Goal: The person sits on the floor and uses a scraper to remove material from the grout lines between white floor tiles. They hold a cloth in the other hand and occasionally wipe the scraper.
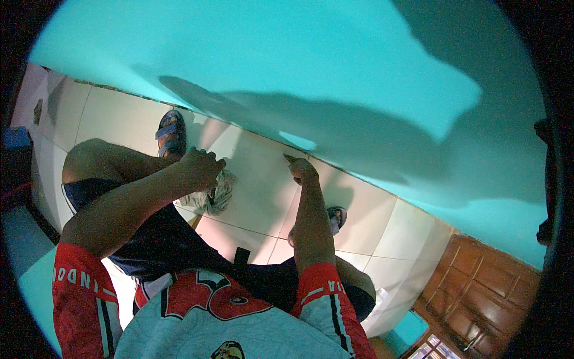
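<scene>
The person is crouched low over a white tiled floor, close to where it meets the turquoise wall. The left hand is curled shut around a bunched grey-white rag; the cloth hangs out below the fist and rests on the tiles, not far from the wall edge of the floor. The right hand is down right at the foot of the wall, its fingers drawn in tight around a small dark object whose tip pokes out toward the seam between tile and wall; I cannot tell what that object is, it is too small and mostly hidden by the knuckles. The two hands are near each other but apart, with bare tile between them. A sandalled foot is planted by the wall beyond the left hand, and the other sandalled foot sits on the tiles just beside the right forearm. The person wears dark shorts and a red-sleeved shirt with a pale front. In the far corner of the floor, to the person's right, stands a brown panelled wooden door. Long shadows of the arms fall across the wall.
</scene>
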Action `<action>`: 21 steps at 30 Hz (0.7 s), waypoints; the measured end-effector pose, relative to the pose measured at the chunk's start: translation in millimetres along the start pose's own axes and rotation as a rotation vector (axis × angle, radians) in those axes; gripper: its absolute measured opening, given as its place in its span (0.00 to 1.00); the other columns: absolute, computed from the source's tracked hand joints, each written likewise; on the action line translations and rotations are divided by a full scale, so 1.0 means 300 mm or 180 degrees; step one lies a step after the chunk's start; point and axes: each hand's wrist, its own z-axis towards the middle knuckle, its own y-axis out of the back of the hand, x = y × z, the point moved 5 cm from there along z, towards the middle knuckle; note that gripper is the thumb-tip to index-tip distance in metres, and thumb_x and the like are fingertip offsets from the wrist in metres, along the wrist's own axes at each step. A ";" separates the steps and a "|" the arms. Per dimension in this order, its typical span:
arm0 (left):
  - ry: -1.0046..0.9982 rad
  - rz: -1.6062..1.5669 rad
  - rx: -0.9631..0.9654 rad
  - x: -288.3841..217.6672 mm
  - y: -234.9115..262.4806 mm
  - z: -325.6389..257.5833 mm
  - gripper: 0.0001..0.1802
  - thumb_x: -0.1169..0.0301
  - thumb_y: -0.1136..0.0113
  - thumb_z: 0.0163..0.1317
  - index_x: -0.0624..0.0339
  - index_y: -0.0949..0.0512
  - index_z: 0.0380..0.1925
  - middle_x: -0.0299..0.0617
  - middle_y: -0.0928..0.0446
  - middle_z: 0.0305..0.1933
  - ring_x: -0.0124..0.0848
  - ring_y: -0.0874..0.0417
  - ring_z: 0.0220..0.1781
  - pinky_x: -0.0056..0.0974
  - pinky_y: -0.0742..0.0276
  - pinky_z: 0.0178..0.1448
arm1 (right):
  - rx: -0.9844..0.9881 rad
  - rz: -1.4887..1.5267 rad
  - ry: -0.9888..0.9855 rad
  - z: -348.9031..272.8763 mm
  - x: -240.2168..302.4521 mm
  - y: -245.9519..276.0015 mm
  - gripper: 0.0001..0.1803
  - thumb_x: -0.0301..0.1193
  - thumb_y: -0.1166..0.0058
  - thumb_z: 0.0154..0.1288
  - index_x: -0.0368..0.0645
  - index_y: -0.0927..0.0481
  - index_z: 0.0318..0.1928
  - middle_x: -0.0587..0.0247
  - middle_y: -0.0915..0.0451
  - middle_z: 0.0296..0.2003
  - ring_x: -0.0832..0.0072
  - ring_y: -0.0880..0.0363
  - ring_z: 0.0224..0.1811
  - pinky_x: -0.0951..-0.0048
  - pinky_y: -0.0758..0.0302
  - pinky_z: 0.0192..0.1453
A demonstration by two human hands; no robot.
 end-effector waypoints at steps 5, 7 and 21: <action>0.0070 -0.0026 0.0054 -0.012 0.013 0.007 0.32 0.52 0.37 0.59 0.54 0.29 0.61 0.49 0.20 0.47 0.47 0.15 0.49 0.56 0.21 0.51 | 0.0096 -0.0994 -0.0771 -0.015 0.069 0.003 0.14 0.41 0.52 0.64 0.53 0.17 0.44 0.60 0.18 0.27 0.65 0.19 0.28 0.58 0.22 0.31; 0.0064 0.0045 0.0014 -0.012 0.016 0.006 0.32 0.52 0.37 0.59 0.54 0.29 0.61 0.49 0.20 0.47 0.47 0.15 0.48 0.56 0.21 0.51 | 0.0287 -0.2365 -0.0521 -0.008 0.073 -0.041 0.14 0.41 0.51 0.64 0.52 0.17 0.43 0.59 0.18 0.28 0.63 0.17 0.30 0.58 0.21 0.34; 0.0066 -0.0100 0.0083 -0.023 0.028 0.010 0.30 0.55 0.38 0.59 0.56 0.28 0.59 0.50 0.20 0.47 0.47 0.15 0.48 0.55 0.21 0.52 | 0.0114 -0.0640 -0.0733 0.024 -0.020 -0.004 0.11 0.39 0.46 0.65 0.45 0.19 0.40 0.60 0.21 0.26 0.69 0.22 0.23 0.69 0.21 0.28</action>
